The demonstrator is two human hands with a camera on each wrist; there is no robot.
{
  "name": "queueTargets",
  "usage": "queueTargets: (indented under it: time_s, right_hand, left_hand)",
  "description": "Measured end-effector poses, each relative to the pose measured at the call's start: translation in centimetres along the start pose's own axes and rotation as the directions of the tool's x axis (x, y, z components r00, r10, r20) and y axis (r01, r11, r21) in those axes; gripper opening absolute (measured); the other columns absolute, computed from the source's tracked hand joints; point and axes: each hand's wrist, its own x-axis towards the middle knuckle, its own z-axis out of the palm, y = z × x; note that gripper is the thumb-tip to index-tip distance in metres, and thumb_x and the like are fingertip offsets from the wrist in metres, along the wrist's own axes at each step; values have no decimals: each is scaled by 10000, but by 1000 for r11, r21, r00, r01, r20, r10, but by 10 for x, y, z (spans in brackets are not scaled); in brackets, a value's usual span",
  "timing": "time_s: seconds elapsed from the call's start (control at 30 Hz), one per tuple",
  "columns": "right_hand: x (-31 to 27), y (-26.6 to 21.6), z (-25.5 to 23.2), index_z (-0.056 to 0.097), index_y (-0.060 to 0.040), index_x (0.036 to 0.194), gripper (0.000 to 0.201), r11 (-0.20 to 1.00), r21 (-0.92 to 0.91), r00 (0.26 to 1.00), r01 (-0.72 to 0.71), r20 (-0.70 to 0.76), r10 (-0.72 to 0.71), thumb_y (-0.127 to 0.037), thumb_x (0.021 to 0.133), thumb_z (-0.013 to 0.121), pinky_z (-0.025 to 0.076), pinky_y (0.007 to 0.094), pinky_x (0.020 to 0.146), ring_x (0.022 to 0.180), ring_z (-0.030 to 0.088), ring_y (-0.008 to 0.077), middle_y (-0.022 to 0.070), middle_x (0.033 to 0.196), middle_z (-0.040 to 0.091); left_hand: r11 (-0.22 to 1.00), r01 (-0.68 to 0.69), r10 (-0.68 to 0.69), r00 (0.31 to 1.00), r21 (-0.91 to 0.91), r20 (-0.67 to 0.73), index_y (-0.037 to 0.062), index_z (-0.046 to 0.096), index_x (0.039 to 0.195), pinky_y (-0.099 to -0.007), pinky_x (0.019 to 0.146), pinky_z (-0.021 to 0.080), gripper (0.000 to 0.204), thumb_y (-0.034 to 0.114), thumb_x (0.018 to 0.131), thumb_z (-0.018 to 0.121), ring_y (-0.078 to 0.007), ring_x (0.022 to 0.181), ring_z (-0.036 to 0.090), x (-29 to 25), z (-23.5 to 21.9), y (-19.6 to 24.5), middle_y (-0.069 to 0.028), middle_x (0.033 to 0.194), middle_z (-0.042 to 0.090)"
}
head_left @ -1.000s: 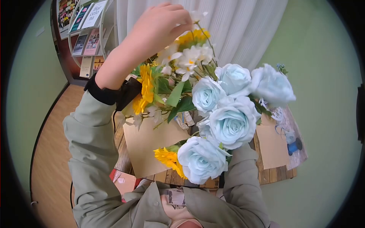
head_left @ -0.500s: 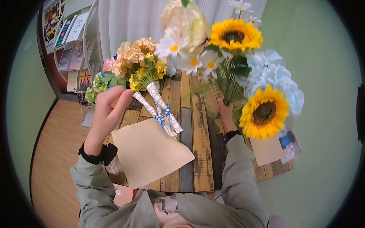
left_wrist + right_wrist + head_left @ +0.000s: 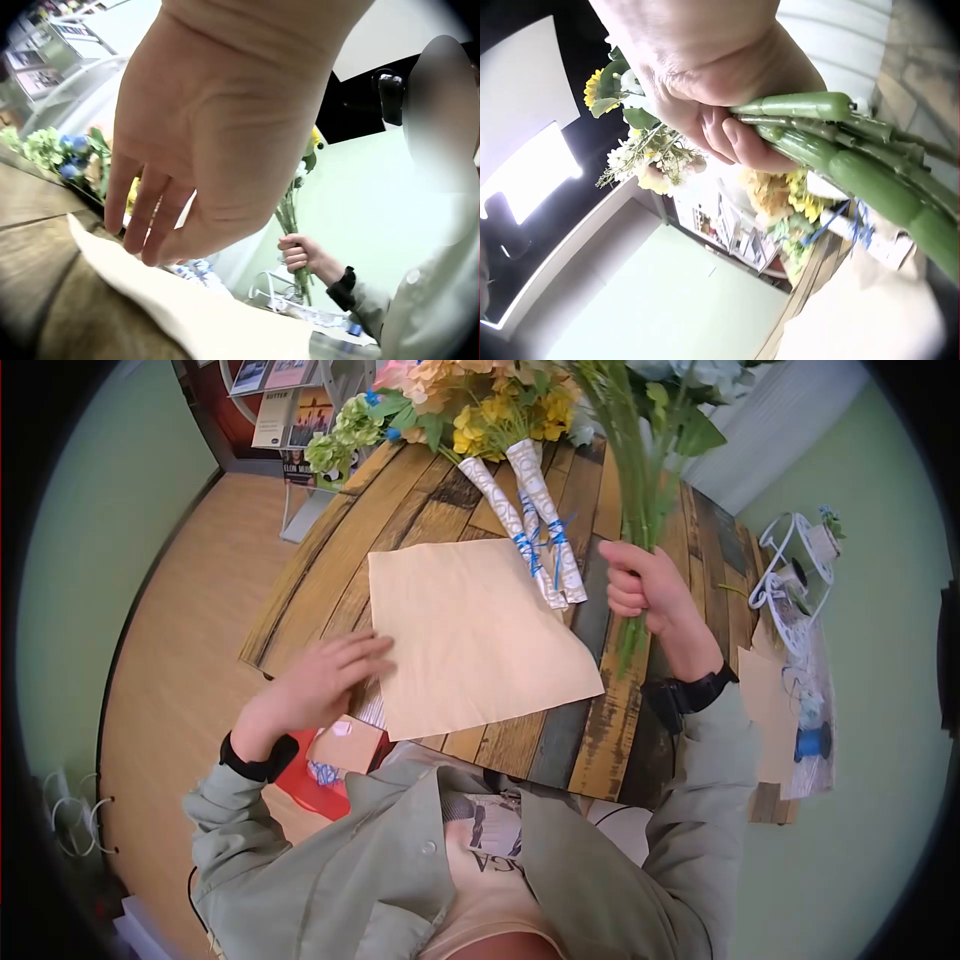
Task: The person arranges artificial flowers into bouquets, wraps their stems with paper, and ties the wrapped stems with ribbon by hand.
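My right hand (image 3: 648,588) grips the green stems (image 3: 870,172) of an artificial flower bouquet upright above the table, the stem ends sticking out below the fist. Most of the blooms are out of the head view's top; pale blue petals (image 3: 700,374) show there. In the right wrist view a sunflower (image 3: 594,88) and white blossoms (image 3: 656,154) appear past the hand. My left hand (image 3: 325,678), fingers loosely extended, is at the left edge of a tan sheet of wrapping paper (image 3: 480,635). Seen from the left wrist, its fingertips (image 3: 152,251) hang right over the paper's raised edge.
Wrapped bouquets with patterned white handles (image 3: 548,520) and blue ties lie beyond the paper on the wooden table (image 3: 330,575). To the right are a white wire stand (image 3: 795,585), more tan paper (image 3: 765,710) and a blue spool (image 3: 813,742). A box (image 3: 347,743) sits below the front edge.
The head view has tilted down. My left hand has come off the flowers and down to the paper's left edge. The right hand keeps hold of the bouquet, now held more upright.
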Motion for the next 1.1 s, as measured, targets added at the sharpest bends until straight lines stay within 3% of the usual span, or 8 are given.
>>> queueTargets:
  time_s: [0.37,0.5,0.57,0.63,0.83,0.9,0.97,1.1]
  right_hand:
    - [37,71,118,388,-143,635,306,912,-251,912,-324,175,372,-196,867,579,190,234,338,358,271,47,-66,472,317]
    - [48,126,108,444,-112,688,242,827,-441,860,-350,199,470,-209,852,593,218,236,341,374,311,63,-47,494,356]
    - [58,149,96,494,-60,670,249,893,-445,863,-72,421,280,-229,802,619,301,277,346,376,421,123,14,515,440]
    - [41,129,115,495,-40,655,260,909,-409,946,-85,253,202,-225,764,642,335,284,345,386,461,137,39,514,467]
    - [21,127,103,512,57,934,466,816,-577,971,47,217,97,-343,762,677,444,333,460,547,570,217,140,710,581]
    - [4,127,95,506,61,1010,482,416,-732,837,540,417,-353,-329,781,674,483,377,697,793,595,292,199,891,586]
    - [-9,112,68,524,40,1029,416,410,-791,891,453,393,-226,-284,800,648,427,392,873,957,545,334,225,990,560]
    - [5,120,26,540,36,1085,407,-25,-875,731,483,419,-538,-262,814,595,416,391,916,1066,506,337,219,1093,537]
  left_hand:
    - [978,-189,184,981,85,67,85,494,1256,-378,935,365,550,167,726,617,-257,1047,495,5,51,80,-112,1290,473]
    - [901,-302,345,934,-312,89,67,488,1261,-383,939,373,495,171,779,527,-261,1064,510,33,39,70,-139,1243,502]
    - [951,-222,259,952,217,-165,30,456,1277,-397,986,359,509,173,790,505,-271,1097,507,55,24,58,-137,1209,522]
    - [888,-157,259,948,433,-186,-6,423,1286,-404,1039,329,526,145,789,500,-274,1119,499,80,23,42,-138,1171,540]
    - [870,-349,366,930,347,19,-39,453,1231,-408,1020,347,502,128,761,508,-291,1019,510,105,41,1,-139,1001,545]
    - [860,-373,399,917,347,-4,-21,495,1114,-379,957,376,391,127,752,505,-270,953,512,105,49,-2,-118,931,528]
    - [851,-393,427,904,348,-24,-3,537,998,-350,893,406,287,127,744,503,-249,888,514,101,53,-2,-98,860,512]
    - [861,-382,386,921,337,57,8,530,924,-355,881,404,222,120,734,504,-265,916,509,96,52,1,-108,883,512]
